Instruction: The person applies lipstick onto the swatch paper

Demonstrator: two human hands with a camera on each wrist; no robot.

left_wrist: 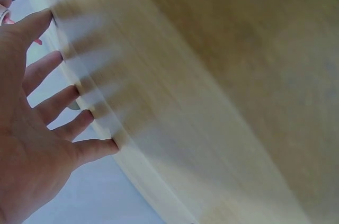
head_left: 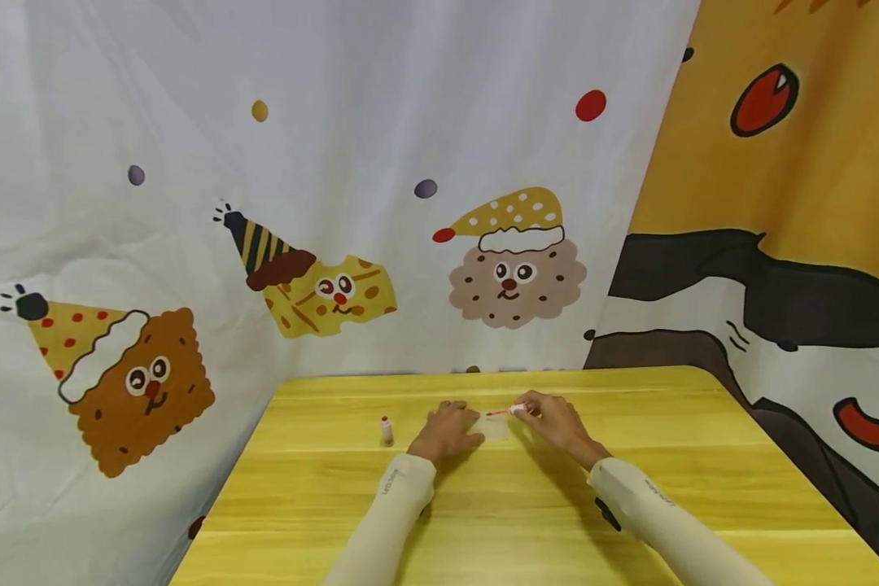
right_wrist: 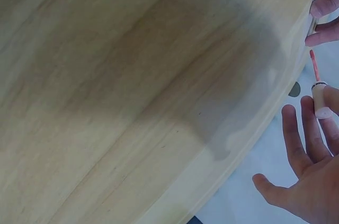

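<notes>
In the head view my right hand (head_left: pixel 554 420) pinches the pale cap of a lip gloss applicator (head_left: pixel 518 408). Its thin red wand points left, over a small whitish sheet (head_left: pixel 494 428) on the table. The right wrist view shows the applicator's cap (right_wrist: pixel 320 100) between thumb and fingers, with the other fingers spread. Flat on the table at the sheet's left edge rests my left hand (head_left: pixel 448 431), its fingers spread in the left wrist view. A small lip gloss tube (head_left: pixel 387 432) with a red top stands left of that hand.
Both hands are over the far half of a yellow wood-grain table (head_left: pixel 498 521). Behind its far edge hangs a white curtain (head_left: pixel 381 163) printed with cartoon snacks. An orange and black print (head_left: pixel 791 203) covers the right side.
</notes>
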